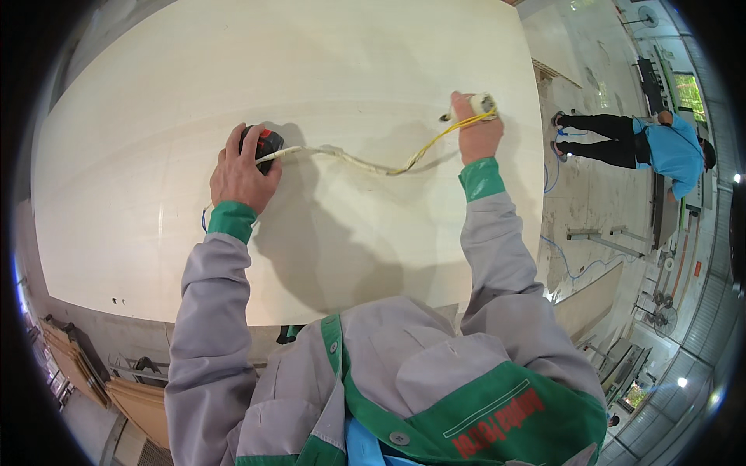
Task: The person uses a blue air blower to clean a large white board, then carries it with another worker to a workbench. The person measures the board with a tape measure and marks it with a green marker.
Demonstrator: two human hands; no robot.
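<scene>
A large cream-white panel (373,225) lies flat in front of me. On its left part, my left hand (241,175) is closed around a black-and-red block (268,146) that looks like a power-tool battery pack. My right hand (479,138), near the panel's right edge, grips a whitish cylindrical device (483,102), its kind unclear. A small dark tip (445,118) shows just left of those fingers. Between the two hands runs a cable (353,159), taped white along most of its length, with yellow wires toward the right. My palms hide parts of both held things.
A person in a blue shirt (672,151) stands off to the right, beyond the panel. Blue hose (571,264) and a metal frame (602,239) lie on the floor there. Brown boards (140,404) are stacked at lower left. A fan (663,318) stands far right.
</scene>
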